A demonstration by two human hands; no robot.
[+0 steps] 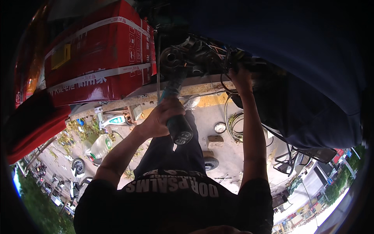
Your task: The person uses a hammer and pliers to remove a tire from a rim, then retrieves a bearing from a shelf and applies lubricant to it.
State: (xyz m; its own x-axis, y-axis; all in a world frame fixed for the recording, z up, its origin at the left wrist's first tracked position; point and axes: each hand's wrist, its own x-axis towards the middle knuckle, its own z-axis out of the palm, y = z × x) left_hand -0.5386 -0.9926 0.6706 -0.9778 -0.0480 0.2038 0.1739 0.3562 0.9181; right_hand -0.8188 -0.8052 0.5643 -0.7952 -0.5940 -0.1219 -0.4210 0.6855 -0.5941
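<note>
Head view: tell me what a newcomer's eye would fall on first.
Most likely the big red cardboard box bound with white straps, at the upper left. Next would come the teal-and-black power tool near the middle, gripped in the left hand and angled up toward dark machinery. To its right, the right hand reaches up by a shadowy tangle of cables, its fingertips hard to make out.

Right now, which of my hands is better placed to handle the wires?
Probably your right hand: it's up among the wires, though its grip is unclear. Your left hand is wrapped around the black-and-teal tool.
</note>
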